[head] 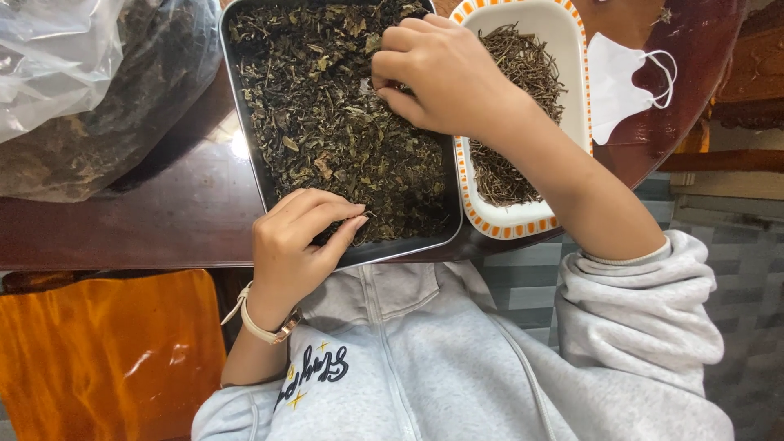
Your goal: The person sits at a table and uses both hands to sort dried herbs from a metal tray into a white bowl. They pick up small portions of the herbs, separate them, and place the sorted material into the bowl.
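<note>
Two bare hands are at work over a dark metal tray [245, 122] of dried, crumbled leaves [335, 131], seen from the head view only.

Left hand [298, 245]: at the near edge of the tray, wrist bent back, forearm coming up from the lower left. Thumb and forefinger are drawn together in a pinch grip at the tray's near rim, tips almost touching over the leaves; whether a scrap sits between them cannot be told. The other fingers curl under. A pale strap watch [260, 325] sits on the wrist.

Right hand [437, 73]: over the far right part of the tray, forearm crossing above a white dish with orange-checked rim [523, 224]. Knuckles up, fingers curled inward, fingertips pressed close to the thumb, a tight grip down at the leaf surface; what it holds, if anything, is hidden by the fingers.

The dish lies just beside the tray on the right, touching or nearly so, and holds thin dry stems [523, 73]. Tray and dish rest on a dark brown desk [147, 229]. A clear plastic bag [73, 90] of dark material lies on the left, a white face mask [621, 82] on the right. Grey hooded sweatshirt [457, 367] sleeves are pushed up both arms.
</note>
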